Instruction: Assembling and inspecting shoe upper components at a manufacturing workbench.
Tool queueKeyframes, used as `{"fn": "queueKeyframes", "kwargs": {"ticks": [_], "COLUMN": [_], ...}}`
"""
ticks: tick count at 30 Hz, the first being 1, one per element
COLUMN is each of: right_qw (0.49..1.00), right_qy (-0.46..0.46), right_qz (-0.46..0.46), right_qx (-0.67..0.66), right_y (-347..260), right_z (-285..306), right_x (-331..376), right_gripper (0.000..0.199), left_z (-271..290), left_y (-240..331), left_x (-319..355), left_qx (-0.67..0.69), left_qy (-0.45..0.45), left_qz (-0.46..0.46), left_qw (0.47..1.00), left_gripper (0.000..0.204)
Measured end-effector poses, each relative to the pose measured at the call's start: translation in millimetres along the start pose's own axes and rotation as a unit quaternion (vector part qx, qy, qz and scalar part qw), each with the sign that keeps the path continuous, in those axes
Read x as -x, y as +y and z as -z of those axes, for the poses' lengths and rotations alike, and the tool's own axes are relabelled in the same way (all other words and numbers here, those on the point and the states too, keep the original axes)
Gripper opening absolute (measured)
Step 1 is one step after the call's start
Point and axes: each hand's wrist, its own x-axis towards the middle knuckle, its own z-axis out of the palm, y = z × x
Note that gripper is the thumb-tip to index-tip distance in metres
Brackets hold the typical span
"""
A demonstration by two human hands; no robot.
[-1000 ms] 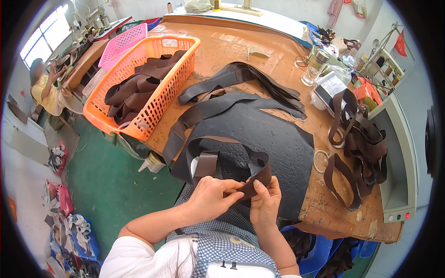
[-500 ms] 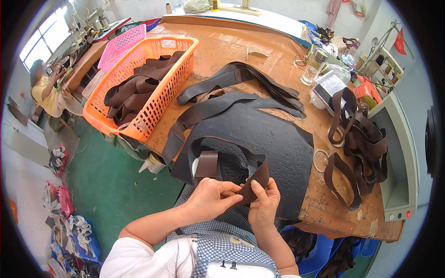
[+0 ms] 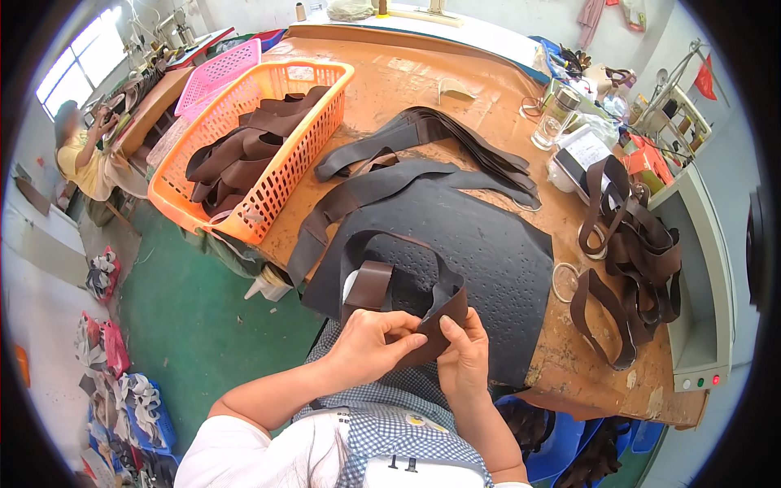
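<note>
A dark brown leather strip (image 3: 443,313) runs in a loop over the black perforated mat (image 3: 496,268) in front of me. My left hand (image 3: 376,342) pinches the strip's lower edge between thumb and fingers. Close beside it, my right hand (image 3: 462,351) grips the same strip, thumb laid on its brown face. The strip's other end (image 3: 370,285) stands folded near my left hand, with a small white piece (image 3: 351,285) behind it. Farther back, a long dark strip (image 3: 358,195) lies across the mat's edge, and a stack of strips (image 3: 455,134) lies beyond.
An orange basket (image 3: 305,138) full of brown strips stands at the left, before a pink basket (image 3: 220,73). More strips (image 3: 634,260) are heaped on the right beside a grey machine housing (image 3: 706,325). A glass jar (image 3: 551,126) stands farther back. Another person (image 3: 81,154) sits far left.
Both hands keep hold of the strip, its held part turned slightly so more of the brown face shows. The camera view has shifted a little.
</note>
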Motion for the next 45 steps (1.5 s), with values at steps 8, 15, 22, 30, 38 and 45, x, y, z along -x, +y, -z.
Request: {"fn": "queueKeyframes", "kwargs": {"ticks": [8,15,22,30,38,45], "right_qw": [0.998,0.991,1.000,0.999,0.999,0.998], "right_qy": [0.014,0.016,0.004,-0.002,-0.009,-0.011], "right_qz": [0.048,0.077,0.005,0.018,0.042,0.065], "right_qx": [0.043,0.111,-0.019,0.030,0.013,0.021], "right_y": [6.8,18.3,-4.5,-2.6,-0.9,-2.8], "right_z": [4.4,7.1,-7.5,2.9,-0.4,5.4], "right_x": [-1.6,3.5,-5.3,-7.9,-3.4,-2.8], "right_gripper": [0.015,0.017,0.024,0.021,0.021,0.020], "left_z": [3.6,-5.1,-2.5,-9.2,-10.2,-13.4], "left_y": [0.4,-4.2,-4.6,-11.8,-3.0,-9.3], "left_x": [-0.7,-2.8,0.6,4.4,0.2,7.1], "left_qx": [-0.017,0.015,-0.012,-0.001,-0.046,-0.045], "left_qy": [-0.027,0.029,0.020,0.044,0.058,0.084], "left_qz": [0.002,-0.019,0.016,-0.028,-0.052,-0.070], "left_qw": [0.999,0.999,1.000,0.999,0.996,0.993], "left_gripper": [0.028,0.021,0.018,0.020,0.017,0.015]}}
